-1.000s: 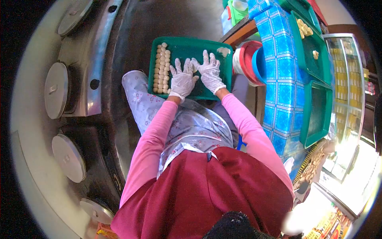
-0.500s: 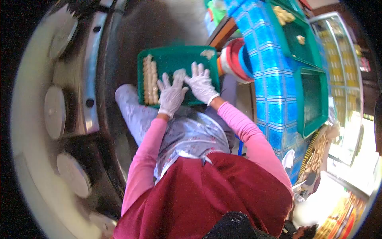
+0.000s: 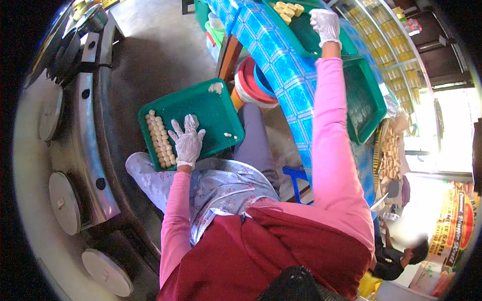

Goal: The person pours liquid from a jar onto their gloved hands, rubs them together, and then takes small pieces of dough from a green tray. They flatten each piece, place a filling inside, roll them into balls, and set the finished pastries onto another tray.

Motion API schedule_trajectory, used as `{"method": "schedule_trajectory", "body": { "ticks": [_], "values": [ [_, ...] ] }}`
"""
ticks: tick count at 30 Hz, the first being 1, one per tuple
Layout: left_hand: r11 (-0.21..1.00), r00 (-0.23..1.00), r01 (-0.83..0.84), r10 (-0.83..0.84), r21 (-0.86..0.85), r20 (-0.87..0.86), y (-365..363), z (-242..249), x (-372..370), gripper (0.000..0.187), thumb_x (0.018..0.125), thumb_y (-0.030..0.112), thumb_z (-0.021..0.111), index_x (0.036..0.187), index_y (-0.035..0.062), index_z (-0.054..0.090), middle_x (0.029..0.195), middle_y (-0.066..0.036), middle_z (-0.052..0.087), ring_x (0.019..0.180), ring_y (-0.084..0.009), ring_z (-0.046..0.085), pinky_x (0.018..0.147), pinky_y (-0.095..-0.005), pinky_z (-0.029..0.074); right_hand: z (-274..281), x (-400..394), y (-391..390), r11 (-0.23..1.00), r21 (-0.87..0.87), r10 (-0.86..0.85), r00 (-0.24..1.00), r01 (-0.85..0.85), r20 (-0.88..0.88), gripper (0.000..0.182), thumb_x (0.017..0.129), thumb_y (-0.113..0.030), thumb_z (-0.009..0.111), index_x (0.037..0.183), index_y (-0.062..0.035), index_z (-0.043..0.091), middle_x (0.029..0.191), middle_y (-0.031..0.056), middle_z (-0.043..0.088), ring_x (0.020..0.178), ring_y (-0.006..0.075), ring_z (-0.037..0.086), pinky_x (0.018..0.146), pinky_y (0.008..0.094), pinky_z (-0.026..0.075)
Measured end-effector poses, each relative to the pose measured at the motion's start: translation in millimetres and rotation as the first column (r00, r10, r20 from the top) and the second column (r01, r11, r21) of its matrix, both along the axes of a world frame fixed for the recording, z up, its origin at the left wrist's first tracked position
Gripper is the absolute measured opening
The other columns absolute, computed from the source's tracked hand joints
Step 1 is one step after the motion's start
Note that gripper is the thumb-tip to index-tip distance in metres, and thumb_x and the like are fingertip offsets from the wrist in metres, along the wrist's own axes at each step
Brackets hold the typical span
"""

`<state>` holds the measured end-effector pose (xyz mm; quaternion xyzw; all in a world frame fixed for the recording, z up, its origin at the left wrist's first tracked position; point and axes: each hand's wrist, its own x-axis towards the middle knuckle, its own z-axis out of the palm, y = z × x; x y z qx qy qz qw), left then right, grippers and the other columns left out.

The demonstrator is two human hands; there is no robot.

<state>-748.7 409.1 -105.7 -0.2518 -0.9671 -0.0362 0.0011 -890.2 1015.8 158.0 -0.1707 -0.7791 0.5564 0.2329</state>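
Note:
A green tray rests across my lap, with rows of small pale dough balls along its left side. My left hand, in a clear glove, lies on the tray with its fingers spread, just right of the rows. A whitish dough piece shows by its fingertips. Scraps of dough stick near the tray's far right corner. Over on the table, my right hand, also gloved, is closed above another green tray, beside pale yellow pieces. What it holds, if anything, is hidden.
A table with a blue checked cloth stands at the right, bearing one more green tray. Red and blue tubs sit beside it. Along the left runs a metal stove with round lids. A person is at lower right.
My right hand has left the lap tray, reached up right to the table and closed. My left hand stays spread on the lap tray. The view has turned, and the tray appears tilted and further left.

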Motion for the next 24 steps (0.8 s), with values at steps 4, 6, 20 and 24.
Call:
{"method": "schedule_trajectory", "body": {
  "ticks": [4,6,20,24],
  "values": [
    [0.994,0.992,-0.052,0.039,0.098,0.123,-9,8,12,0.078,0.098,0.048,0.049,0.156,0.0043,0.021,0.161,-0.011,0.027,0.145,-0.0540,0.016,0.112,-0.0721,0.014,30,24,-129,0.988,0.151,-0.030,0.944,-0.021,0.328,0.032,0.091,-0.036,0.071,0.082,-0.0057,0.068,0.066,0.0012,0.060,0.050,0.0059,0.050,0.042,0.0193,0.033],
    [0.997,0.997,-0.032,0.026,0.071,0.075,-10,10,13,0.077,0.097,0.049,0.050,0.155,0.0048,0.025,0.159,-0.012,0.032,0.144,-0.0535,0.020,0.112,-0.0714,0.016,5,8,-123,0.918,0.392,-0.212,0.912,0.063,0.351,0.042,0.088,-0.046,0.071,0.083,-0.0045,0.073,0.069,0.0045,0.066,0.056,0.0120,0.059,0.048,0.0276,0.044],
    [0.976,0.993,-0.075,0.092,0.206,-0.073,9,-4,-4,0.056,0.097,0.040,0.054,0.144,0.0112,0.047,0.149,-0.008,0.047,0.137,-0.0549,0.031,0.108,-0.0725,0.022,7,5,-145,0.895,0.375,-0.292,0.953,0.241,0.084,0.029,0.076,-0.029,0.083,0.088,-0.0042,0.077,0.071,0.0028,0.069,0.057,0.0098,0.059,0.051,0.0261,0.044],
    [0.849,0.936,-0.135,0.278,0.510,-0.216,-11,-5,-9,0.035,0.094,0.024,0.057,0.127,0.0111,0.062,0.106,-0.012,0.068,0.099,-0.0352,0.063,0.085,-0.0443,0.050,38,42,-216,0.948,0.120,-0.245,0.914,0.296,-0.324,0.028,0.076,-0.022,0.083,0.092,-0.0001,0.076,0.077,0.0080,0.071,0.057,0.0122,0.060,0.048,0.0285,0.044]
  ]
}}
